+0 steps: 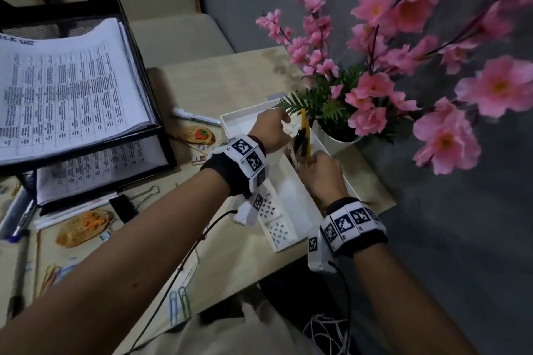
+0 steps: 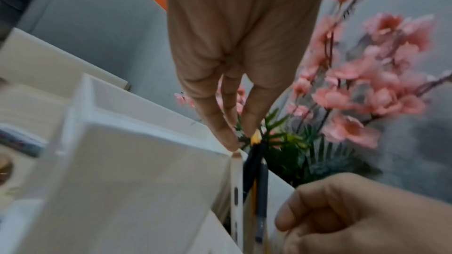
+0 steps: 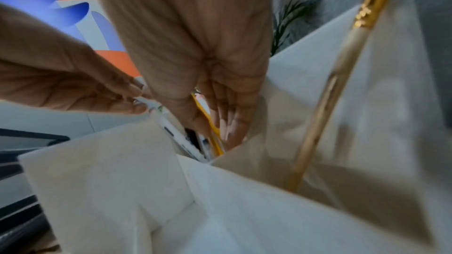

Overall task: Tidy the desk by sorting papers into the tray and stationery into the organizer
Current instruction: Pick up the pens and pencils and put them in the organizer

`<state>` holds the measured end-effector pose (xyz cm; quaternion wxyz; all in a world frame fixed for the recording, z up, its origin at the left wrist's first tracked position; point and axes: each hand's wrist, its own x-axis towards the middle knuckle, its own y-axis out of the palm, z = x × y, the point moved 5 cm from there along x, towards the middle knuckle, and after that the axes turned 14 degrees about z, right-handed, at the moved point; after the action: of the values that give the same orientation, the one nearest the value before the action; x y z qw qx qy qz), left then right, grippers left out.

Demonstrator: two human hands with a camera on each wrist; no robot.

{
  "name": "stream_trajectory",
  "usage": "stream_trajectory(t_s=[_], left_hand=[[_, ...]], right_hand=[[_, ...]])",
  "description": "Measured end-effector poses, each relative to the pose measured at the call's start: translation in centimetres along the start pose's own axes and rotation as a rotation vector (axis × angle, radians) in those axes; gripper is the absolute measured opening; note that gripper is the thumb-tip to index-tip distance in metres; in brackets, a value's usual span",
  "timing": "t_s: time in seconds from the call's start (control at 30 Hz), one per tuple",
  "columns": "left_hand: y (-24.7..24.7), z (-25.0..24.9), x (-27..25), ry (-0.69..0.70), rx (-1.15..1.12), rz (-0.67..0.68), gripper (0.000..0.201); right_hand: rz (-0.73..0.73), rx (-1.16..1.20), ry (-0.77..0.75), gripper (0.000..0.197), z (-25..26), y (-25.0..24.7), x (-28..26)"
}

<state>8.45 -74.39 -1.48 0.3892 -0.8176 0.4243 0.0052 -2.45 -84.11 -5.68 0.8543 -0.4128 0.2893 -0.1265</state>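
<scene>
The white organizer (image 1: 291, 199) stands on the desk's right side, beside a flower pot. My left hand (image 1: 281, 121) pinches the top edge of its inner divider (image 2: 236, 161) with straight fingertips. My right hand (image 1: 320, 176) reaches down into the narrow far compartment. There a yellow pencil (image 1: 305, 124) and black pens (image 1: 300, 138) sit between its thumb and fingers (image 3: 229, 123). A gold pen (image 3: 342, 88) leans in the compartment next to it in the right wrist view. The black paper tray (image 1: 151, 92) at the left holds stacked printed sheets (image 1: 66, 89).
Loose on the desk lie a white marker (image 1: 196, 117), a black binder clip (image 1: 127, 206), pens (image 1: 20, 219), paper clips (image 1: 180, 305) and two flat ornaments (image 1: 83, 228). Pink flowers (image 1: 375, 86) in a white pot (image 1: 343, 140) overhang the organizer's far side. The desk edge runs close below my arms.
</scene>
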Motion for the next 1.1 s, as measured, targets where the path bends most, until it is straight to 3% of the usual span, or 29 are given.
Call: stream_trajectory(t_s=[0.07,0.17,0.23,0.37,0.5,0.57,0.63,0.77,0.87,1.03,1.1], left_hand=[[-1.5,1.6,-1.6,0.008,-0.086,-0.09,0.034],[-3.7,5.5,-4.4,-0.014,-0.268,-0.265,0.022],[-4.4,8.8,-6.0,-0.077,-0.388,-0.316,0.013],[-4.5,15.5,-8.8,-0.244,-0.49,-0.257,0.031],[-5.1,20.0,-11.0,-0.395,-0.511,-0.203,0.027],[-5.7,20.7,-11.5,-0.42,-0.581,-0.173,0.006],[-6.2,21.5,-11.7,-0.432,-0.608,-0.162,0.029],[-6.5,22.9,-11.8,-0.487,-0.707,-0.16,0.016],[-6.3,23.6,-11.4,-0.525,-0.715,-0.115,0.025],[-5.9,23.6,-10.8,-0.52,-0.765,-0.104,0.022],[-5.6,23.5,-10.6,-0.513,-0.781,-0.117,0.02]], right_hand=[[-0.076,0.05,-0.042,0.019,1.2,-0.6,-0.9],[-0.193,0.103,-0.25,0.016,5.6,-1.0,-2.3],[-0.145,0.159,-0.401,0.015,9.5,0.5,-3.0],[0.074,0.159,-0.566,0.014,15.7,5.9,-2.6],[0.176,0.035,-0.445,0.024,18.9,10.0,1.3],[0.173,-0.029,-0.365,0.028,19.9,10.9,4.2],[0.163,-0.106,-0.308,0.031,20.6,11.6,7.1],[0.18,-0.318,-0.177,0.037,20.5,12.8,11.9],[0.273,-0.429,-0.101,0.043,19.8,13.9,13.2],[0.213,-0.571,-0.121,0.036,19.6,14.5,12.9],[0.215,-0.514,-0.117,0.035,20.0,14.1,12.7]])
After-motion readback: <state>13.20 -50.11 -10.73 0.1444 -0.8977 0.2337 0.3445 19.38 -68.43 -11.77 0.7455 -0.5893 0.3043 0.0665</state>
